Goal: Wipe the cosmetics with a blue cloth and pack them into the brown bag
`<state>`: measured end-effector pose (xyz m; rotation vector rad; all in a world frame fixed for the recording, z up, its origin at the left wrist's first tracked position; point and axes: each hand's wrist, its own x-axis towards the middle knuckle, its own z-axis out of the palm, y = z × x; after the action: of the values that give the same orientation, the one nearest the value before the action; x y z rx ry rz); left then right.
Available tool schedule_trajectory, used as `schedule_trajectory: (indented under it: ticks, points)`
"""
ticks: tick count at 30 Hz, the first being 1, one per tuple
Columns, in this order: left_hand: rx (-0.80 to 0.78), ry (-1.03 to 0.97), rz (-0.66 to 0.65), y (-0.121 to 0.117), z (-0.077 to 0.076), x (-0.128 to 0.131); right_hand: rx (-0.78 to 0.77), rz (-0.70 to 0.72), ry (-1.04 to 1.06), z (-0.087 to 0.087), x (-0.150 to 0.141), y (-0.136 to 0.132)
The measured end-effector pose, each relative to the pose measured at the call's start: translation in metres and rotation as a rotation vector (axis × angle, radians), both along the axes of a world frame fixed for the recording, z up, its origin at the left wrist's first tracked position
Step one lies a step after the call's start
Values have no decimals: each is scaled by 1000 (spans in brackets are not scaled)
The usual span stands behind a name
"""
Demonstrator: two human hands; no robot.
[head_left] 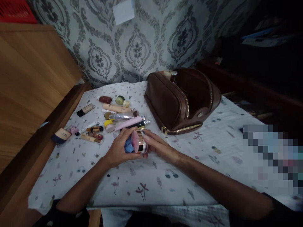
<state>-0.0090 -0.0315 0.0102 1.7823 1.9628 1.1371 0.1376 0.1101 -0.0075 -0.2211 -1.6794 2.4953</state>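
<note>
Over the front middle of the table, my right hand is closed around a round cosmetic jar with a pinkish face and a shiny gold-toned band. The jar is tipped on its side. My left hand is closed on a crumpled blue cloth, pressed up beside the pink face of the jar. Just beyond my hands lie a pale pink tube, a silvery tube and a small yellow-lidded jar. Parts of the fingers behind the jar are hidden.
A brown zip bag stands open at the back right, with a bottle top showing inside. Several cosmetics, including a foundation bottle and a beige-and-navy container, lie to the left. A wooden panel borders the table's left side.
</note>
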Motion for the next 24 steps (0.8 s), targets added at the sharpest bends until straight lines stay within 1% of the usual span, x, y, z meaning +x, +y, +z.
schedule_trajectory:
  ticks: [4,8,10,13,15,18,21,24]
  points:
    - [15,40,-14,0,3,1,-35,36,2,1,-2,-1]
    - [35,104,29,-2,7,2,-83,62,9,4,-3,-2]
    - [21,160,68,-4,8,2,-40,42,19,6,-2,-2]
    - [-24,280,137,-6,6,2,93,-44,54,9,-1,-2]
    - [-42,348,152,-7,3,2,124,-86,60,8,0,-1]
    - [-20,341,127,-7,-1,2,47,-114,55,6,1,0]
    - [19,253,106,-6,-4,1,-95,-119,74,4,2,0]
    - [2,165,106,-7,-9,-2,-191,-96,92,3,1,0]
